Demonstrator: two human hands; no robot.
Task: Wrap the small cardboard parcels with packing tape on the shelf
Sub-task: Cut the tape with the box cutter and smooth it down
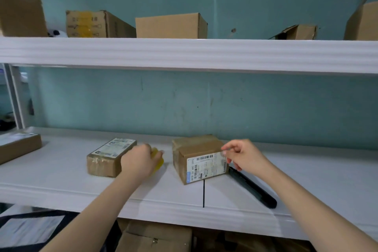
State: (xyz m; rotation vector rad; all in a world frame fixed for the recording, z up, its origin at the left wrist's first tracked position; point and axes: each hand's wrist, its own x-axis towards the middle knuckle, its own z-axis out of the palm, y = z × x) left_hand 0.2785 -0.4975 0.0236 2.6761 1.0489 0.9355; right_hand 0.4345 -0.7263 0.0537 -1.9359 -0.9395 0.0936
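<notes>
Cardboard parcel (199, 158) on the white shelf (61, 180): right hand (244, 156) pinches its labelled top corner; left hand (140, 160), beside it, closes around a yellow tape roll (159, 158), just right of a flatter parcel (108, 157).

- A labelled cardboard parcel (199, 159) stands on the white shelf (61, 170), barcode sticker facing front.
- A flatter labelled parcel (108, 157) lies to its left.
- A yellowish tape roll (158, 158) sits between them.
</notes>
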